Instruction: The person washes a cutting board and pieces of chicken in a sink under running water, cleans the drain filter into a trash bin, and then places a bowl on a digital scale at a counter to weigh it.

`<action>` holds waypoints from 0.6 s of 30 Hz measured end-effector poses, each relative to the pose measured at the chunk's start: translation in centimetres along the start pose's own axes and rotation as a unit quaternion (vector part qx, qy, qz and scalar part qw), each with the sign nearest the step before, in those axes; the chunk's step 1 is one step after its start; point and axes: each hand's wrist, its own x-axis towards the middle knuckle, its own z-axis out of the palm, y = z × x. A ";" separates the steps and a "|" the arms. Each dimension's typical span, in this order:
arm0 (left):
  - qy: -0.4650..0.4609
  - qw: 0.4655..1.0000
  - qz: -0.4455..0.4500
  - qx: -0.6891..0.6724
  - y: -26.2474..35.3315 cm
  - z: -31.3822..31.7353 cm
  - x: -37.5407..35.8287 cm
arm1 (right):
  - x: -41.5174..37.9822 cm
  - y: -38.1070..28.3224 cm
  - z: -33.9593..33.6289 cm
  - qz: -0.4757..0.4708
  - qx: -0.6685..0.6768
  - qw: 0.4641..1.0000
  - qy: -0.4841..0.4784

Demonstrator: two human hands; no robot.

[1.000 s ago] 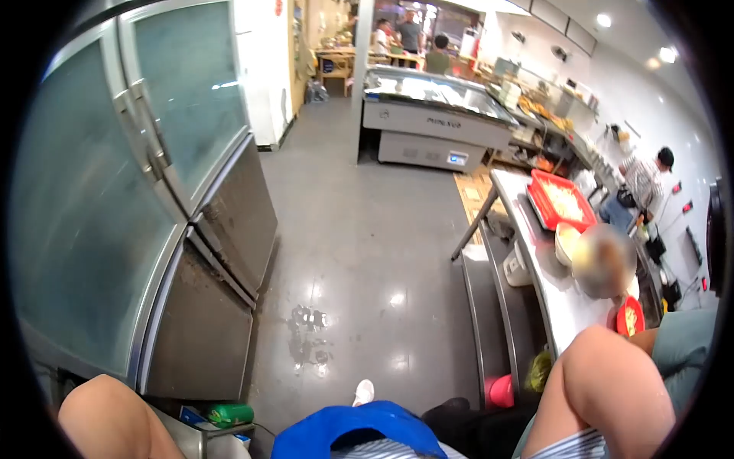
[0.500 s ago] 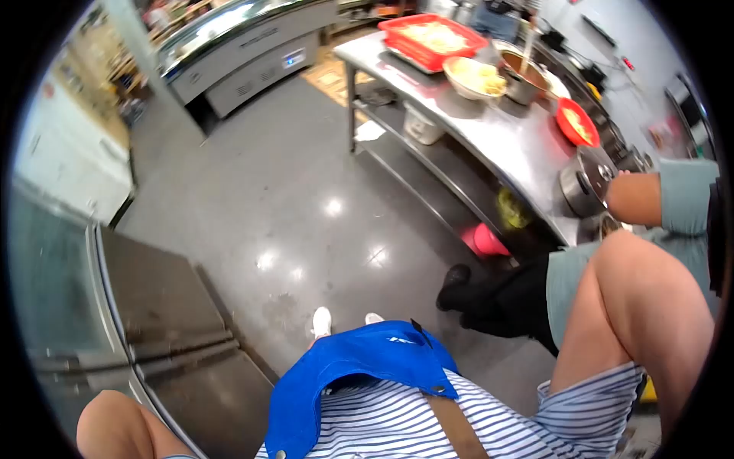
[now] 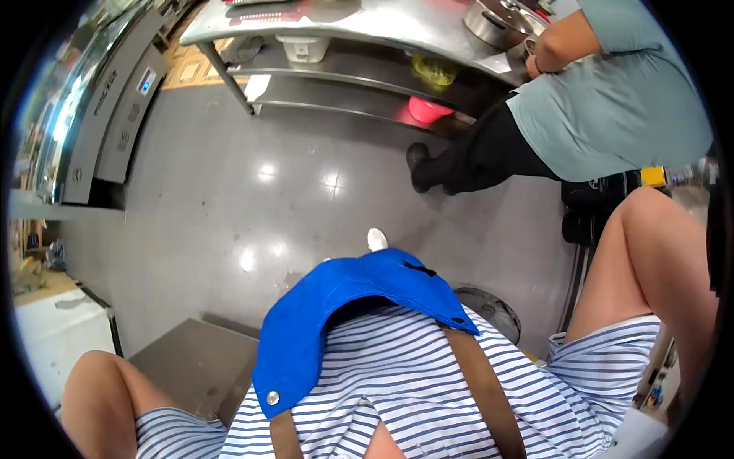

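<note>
The view has swung down and round since half a second ago: the steel table (image 3: 359, 27), then stretching across the upper right, now runs along the top edge, and the striped shirt (image 3: 397, 382) with its blue apron bib (image 3: 344, 314) fills the lower middle. Neither of the wearer's hands shows. The bare left arm (image 3: 95, 398) bends out at the lower left and the right arm (image 3: 661, 260) rises at the right edge, both cut off before the wrist, so whether the fingers are open or closed cannot be told. With both elbows flared outward, nothing is seen held or touched; the bib, lying flat on the chest between the arms, is the nearest thing to either, about midway, its long side slanting from lower left to upper right. A white shoe (image 3: 376, 239) pokes out just beyond its top edge on the grey floor (image 3: 229, 191). At upper right a co-worker (image 3: 612, 99) in a grey-green top stands at the table, one forearm reaching to a steel pot (image 3: 493, 19) on it. A pink bowl (image 3: 427, 111) sits on the shelf beneath.
</note>
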 end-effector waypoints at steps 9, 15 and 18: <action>0.193 0.977 -0.036 -0.086 -3.4 -5.8 -1.7 | 0.4 -0.9 1.2 0.007 -0.013 0.988 0.151; 0.310 0.872 -0.254 -0.280 -10.9 0.3 -4.3 | -20.5 9.8 9.5 0.580 0.053 0.813 0.026; -0.113 0.902 -0.336 0.246 -18.3 15.5 -14.7 | -36.2 7.0 15.0 0.493 -0.234 0.484 -0.684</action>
